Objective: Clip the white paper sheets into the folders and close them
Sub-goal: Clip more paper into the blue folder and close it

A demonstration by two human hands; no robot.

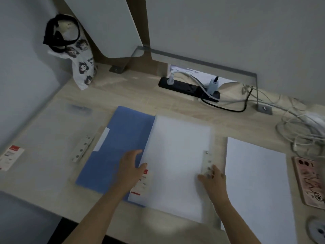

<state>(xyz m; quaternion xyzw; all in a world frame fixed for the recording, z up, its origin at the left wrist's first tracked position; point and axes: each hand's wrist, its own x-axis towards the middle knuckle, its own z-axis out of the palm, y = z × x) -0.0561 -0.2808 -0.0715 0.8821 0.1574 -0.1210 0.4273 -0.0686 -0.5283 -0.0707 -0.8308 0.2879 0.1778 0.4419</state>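
Observation:
A white paper sheet [175, 161] lies in a translucent open folder in the middle of the desk, with a clear clip bar [207, 162] along its right edge. My right hand [215, 182] rests its fingertips on the lower end of that clip bar. My left hand [129, 170] lies flat at the sheet's left edge, partly on a blue folder [119, 147] that sits under the sheet's left side. A second translucent folder [52, 138] lies open at the left with its own clip bar [82, 148]. More white sheets [255, 187] lie at the right.
A black power strip [186, 88] with plugs and cables sits at the back. Tangled white cables [302, 131] and a phone [309, 182] lie at the right edge. A printed cloth bag [82, 64] leans in the back left corner. The desk's front edge [158, 231] is near me.

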